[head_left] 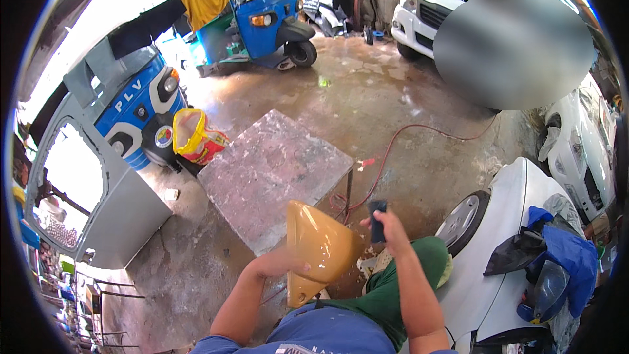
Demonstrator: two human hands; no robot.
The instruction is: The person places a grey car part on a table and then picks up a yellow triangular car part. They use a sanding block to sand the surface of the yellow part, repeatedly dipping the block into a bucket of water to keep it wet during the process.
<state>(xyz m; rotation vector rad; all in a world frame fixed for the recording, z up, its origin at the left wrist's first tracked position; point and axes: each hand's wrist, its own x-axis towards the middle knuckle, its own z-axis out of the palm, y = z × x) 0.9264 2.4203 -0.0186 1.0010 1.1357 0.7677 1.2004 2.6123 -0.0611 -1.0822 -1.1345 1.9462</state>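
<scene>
A glossy yellow-orange curved panel (pixel 324 233) rests upright at my lap, beside the near corner of a low square table. My left hand (pixel 278 263) lies across its left side, with the fingers bent over the surface and holding it. To the right of the panel, my right hand (pixel 393 228) is closed around a dark flat rectangular block (pixel 378 221). The block is apart from the panel, and its exact kind cannot be made out. Highlights shine on the panel's smooth face.
The stained square table (pixel 275 164) stands ahead. Behind its left corner is a yellow-red bag (pixel 194 137). A red hose (pixel 393 147) runs over the floor. A grey door shell (pixel 124 223) stands left, a white car body (pixel 485 249) right. Blue three-wheelers (pixel 275 23) are farther off.
</scene>
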